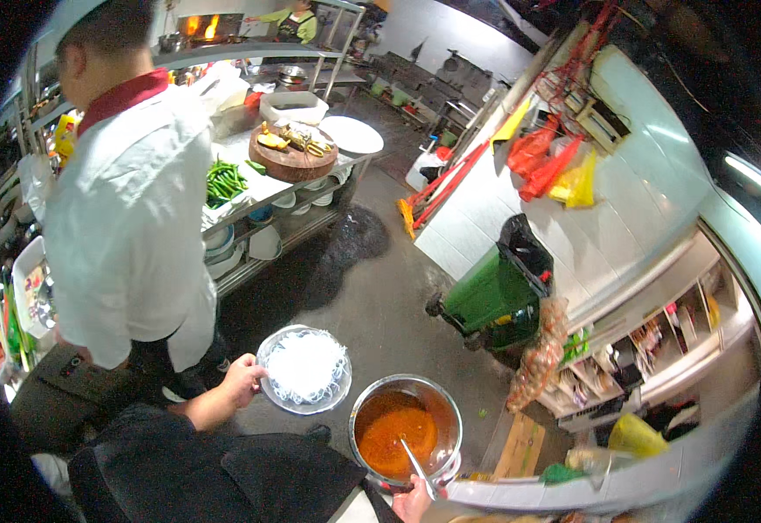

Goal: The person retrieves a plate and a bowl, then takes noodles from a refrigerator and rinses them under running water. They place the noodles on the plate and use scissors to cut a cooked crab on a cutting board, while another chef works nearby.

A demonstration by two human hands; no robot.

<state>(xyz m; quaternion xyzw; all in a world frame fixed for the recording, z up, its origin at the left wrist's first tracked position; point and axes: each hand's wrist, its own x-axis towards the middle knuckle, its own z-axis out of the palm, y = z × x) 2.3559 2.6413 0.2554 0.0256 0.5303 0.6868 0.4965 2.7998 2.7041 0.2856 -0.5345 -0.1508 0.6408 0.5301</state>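
Observation:
My left hand [244, 380] grips the near-left rim of a round plate [264, 387] and holds it above the floor. Pale, thin noodle-like strands [307, 366] are heaped on this plate. To its right is a steel pot [449, 418] with orange-red sauce or soup [396, 431] inside. A metal ladle or spoon [414, 457] slants into the liquid; its bowl is hidden there. At the pot's near edge, my right hand [413, 500] is closed about the handle, partly cut off by the frame's bottom.
A person in a white jacket [132, 216] stands at left. Beyond, a steel prep table [275, 202] bears a round chopping board [269, 163] and green chillies [225, 183]. A green wheeled bin [491, 294] stands right, beside a net sack [540, 353]. The floor has a dark wet patch [354, 238].

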